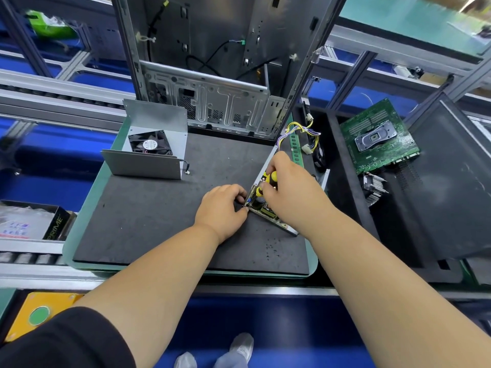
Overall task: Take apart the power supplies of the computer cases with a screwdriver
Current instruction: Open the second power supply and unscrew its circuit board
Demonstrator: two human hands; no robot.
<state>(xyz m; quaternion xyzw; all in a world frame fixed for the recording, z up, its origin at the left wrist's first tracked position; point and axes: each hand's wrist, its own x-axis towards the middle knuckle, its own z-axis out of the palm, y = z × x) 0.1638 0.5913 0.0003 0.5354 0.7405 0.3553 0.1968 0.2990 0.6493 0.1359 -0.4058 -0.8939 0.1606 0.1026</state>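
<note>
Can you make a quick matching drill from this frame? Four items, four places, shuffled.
Items:
1. fan cover
2. motherboard
3. screwdriver
4. computer case

Places:
A. in the right hand
B. standing open at the back of the mat
C. back left of the mat
D. off the mat, to the right

Pairs: 1-C, 2-D, 3-A, 4-B

- Power supply base [279,221]: an open grey metal tray with its circuit board exposed, lying at an angle on the right part of the black foam mat [159,221].
- Power supply cover [148,144]: a bent grey shell with a black fan inside, sitting at the mat's far-left corner.
- Screwdriver [268,181]: yellow-and-black handle, standing over the base's board.
- Computer case [212,62]: open, standing upright at the mat's far edge.
</note>
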